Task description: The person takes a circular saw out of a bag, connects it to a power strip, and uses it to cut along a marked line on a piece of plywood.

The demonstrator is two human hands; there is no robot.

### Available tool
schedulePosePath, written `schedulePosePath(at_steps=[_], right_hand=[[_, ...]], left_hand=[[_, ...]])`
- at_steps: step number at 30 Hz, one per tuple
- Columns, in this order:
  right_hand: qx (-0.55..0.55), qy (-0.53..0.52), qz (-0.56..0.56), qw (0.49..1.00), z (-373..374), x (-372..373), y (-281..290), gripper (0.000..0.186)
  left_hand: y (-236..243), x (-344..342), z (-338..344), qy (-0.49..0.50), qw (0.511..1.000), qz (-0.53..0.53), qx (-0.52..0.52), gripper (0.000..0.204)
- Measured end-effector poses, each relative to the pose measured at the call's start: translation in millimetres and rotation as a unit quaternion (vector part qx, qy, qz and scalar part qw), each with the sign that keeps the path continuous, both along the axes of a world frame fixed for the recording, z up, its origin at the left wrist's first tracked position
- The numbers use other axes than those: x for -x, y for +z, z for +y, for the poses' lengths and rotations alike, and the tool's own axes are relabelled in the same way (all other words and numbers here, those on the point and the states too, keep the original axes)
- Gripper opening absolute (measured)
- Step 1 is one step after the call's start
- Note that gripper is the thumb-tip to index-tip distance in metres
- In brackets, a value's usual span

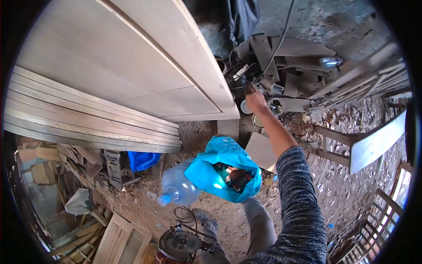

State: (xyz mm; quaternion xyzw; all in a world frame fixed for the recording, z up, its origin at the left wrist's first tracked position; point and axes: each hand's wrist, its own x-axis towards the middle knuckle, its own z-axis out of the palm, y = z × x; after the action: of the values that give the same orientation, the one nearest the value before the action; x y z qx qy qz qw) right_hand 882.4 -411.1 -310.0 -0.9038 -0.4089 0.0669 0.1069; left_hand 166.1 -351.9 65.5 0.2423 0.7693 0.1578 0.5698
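My right hand [256,102] is stretched far forward over a cluttered heap by the wall, its fingers dark and too indistinct to read. Close to the fingertips are a thin dark cable [273,52] and a white power strip or similar block [240,72]. Round open tins, one of them a can [276,105], stand just beside the hand. A bright blue bag [220,154] gapes open in front of my legs, with dark and brownish items inside. Against it lies a large clear plastic bottle [178,180] with a blue cap. My left hand does not show.
Big wooden door panels [132,57] fill the upper left. Below stands a circular saw [180,242] by my foot, near a wooden panel [121,242]. Scrap wood [88,163] lies left, slatted wooden frames [369,83] lean right, and rubble covers the ground.
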Motion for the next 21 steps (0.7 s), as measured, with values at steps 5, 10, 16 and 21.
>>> schedulePosePath(at_steps=[5,10,16,21], right_hand=[[0.057,-0.088,-0.07,0.992,78,-39,-42,0.078],[0.158,-0.118,0.05,0.979,114,-74,-74,0.105],[0.197,-0.093,0.112,0.97,120,-87,-96,0.054],[0.031,-0.067,0.004,0.997,91,-116,-56,0.036]], left_hand=[[-39,-13,-12,0.029,0.999,0.018,0.007,0.012],[-62,-26,-16,0.044,0.998,0.037,0.029,0.012],[-77,-33,-14,0.054,0.997,0.036,0.049,0.012],[-67,-36,-16,0.057,0.997,0.029,0.053,0.013]])
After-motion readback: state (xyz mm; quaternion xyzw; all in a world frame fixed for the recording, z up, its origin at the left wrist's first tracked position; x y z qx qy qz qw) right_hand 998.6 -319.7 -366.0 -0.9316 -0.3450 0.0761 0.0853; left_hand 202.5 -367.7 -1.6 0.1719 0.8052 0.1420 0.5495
